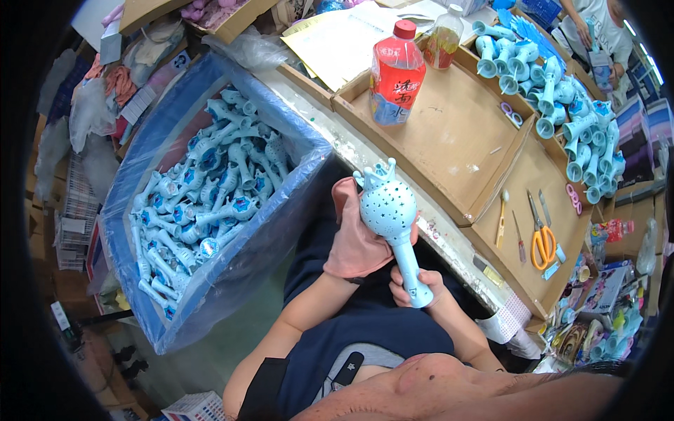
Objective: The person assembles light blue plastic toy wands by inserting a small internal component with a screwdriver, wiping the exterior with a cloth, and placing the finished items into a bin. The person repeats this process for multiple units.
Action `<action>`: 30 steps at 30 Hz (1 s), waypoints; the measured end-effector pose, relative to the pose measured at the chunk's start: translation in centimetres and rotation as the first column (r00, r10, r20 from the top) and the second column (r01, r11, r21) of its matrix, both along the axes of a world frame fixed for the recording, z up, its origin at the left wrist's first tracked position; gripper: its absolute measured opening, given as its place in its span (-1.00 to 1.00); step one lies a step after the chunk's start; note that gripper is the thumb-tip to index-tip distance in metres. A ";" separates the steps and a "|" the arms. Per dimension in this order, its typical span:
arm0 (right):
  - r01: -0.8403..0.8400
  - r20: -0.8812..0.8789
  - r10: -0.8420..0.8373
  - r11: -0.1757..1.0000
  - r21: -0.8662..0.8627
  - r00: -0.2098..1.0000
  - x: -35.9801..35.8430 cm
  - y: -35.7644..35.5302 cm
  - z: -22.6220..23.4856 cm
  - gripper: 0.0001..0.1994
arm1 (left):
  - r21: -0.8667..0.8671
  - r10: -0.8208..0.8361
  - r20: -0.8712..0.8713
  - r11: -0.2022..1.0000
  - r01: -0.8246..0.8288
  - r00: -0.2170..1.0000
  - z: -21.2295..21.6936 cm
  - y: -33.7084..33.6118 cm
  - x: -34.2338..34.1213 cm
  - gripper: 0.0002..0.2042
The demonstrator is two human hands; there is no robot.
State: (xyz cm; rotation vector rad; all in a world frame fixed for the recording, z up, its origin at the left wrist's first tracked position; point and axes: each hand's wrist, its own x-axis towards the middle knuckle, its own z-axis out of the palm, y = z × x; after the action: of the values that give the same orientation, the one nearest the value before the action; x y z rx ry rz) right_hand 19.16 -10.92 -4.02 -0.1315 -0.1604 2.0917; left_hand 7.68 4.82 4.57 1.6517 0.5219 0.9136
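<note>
A light blue toy wand with a round, perforated head and a small crown on top is held in front of my body, crown end pointing away from me. My left hand, covered by a pink cloth or glove, cups the round head from the left and behind. Its fingers are mostly hidden, with some tips showing at the head's right side. Lower down, my right hand has its fingers wrapped round the bottom of the handle. To the left, a bin lined with blue plastic contains many similar wands.
Cardboard trays cover the bench, carrying a red-capped bottle, a second bottle, orange scissors, a screwdriver and a brush. Light blue handle parts are piled at the far right. Another person works beyond.
</note>
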 end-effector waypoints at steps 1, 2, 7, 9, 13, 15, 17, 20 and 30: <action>0.030 0.018 -0.030 0.999 -0.019 0.999 -0.1 0.1 0.1 -0.47 | 0.002 -0.013 -0.018 1.000 0.013 1.000 0.0 0.1 -0.3 -0.33; 0.058 0.210 -0.050 0.998 -0.034 0.977 0.0 0.1 0.4 -0.47 | 0.004 -0.026 -0.037 1.000 0.027 0.999 0.0 0.3 -0.7 -0.33; 0.258 0.628 -0.215 0.966 0.022 0.748 0.8 1.0 2.9 -0.52 | 0.227 0.080 -0.229 0.974 -0.026 0.970 -0.1 0.1 -1.4 -0.41; 0.318 0.581 -0.280 0.947 0.037 0.764 0.8 1.6 3.5 -0.56 | 0.014 -0.082 -0.035 0.996 0.083 0.996 -0.4 0.1 -1.0 -0.44; 0.356 0.552 -0.316 0.934 0.038 0.772 0.2 2.1 4.0 -0.53 | -0.604 -0.139 0.402 0.703 0.376 0.905 -0.7 0.3 -0.9 -0.39; 0.370 0.561 -0.341 0.927 0.066 0.754 -0.2 1.9 4.3 -0.52 | -0.324 -0.262 0.317 0.874 0.363 0.912 -0.6 0.6 -1.3 -0.37; 0.380 0.532 -0.333 0.925 0.022 0.778 0.0 1.5 4.7 -0.49 | -0.524 -0.284 0.431 0.694 0.494 0.856 -0.4 0.8 -1.6 -0.37; 0.383 0.403 -0.345 0.924 -0.013 0.848 1.6 0.7 5.7 -0.43 | -0.255 -0.413 0.057 0.874 0.413 0.909 -0.3 1.1 -1.8 -0.44; 0.572 0.522 -0.526 0.816 0.086 0.671 6.5 -1.5 8.4 -0.46 | -0.856 -0.017 0.483 0.202 0.477 0.875 -1.0 0.0 -2.4 -0.51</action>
State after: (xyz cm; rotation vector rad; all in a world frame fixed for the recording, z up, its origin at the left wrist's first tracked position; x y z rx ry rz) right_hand 25.61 -12.41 4.37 -0.7263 -0.3183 1.4013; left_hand 5.30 4.80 3.59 0.3038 0.3713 0.3996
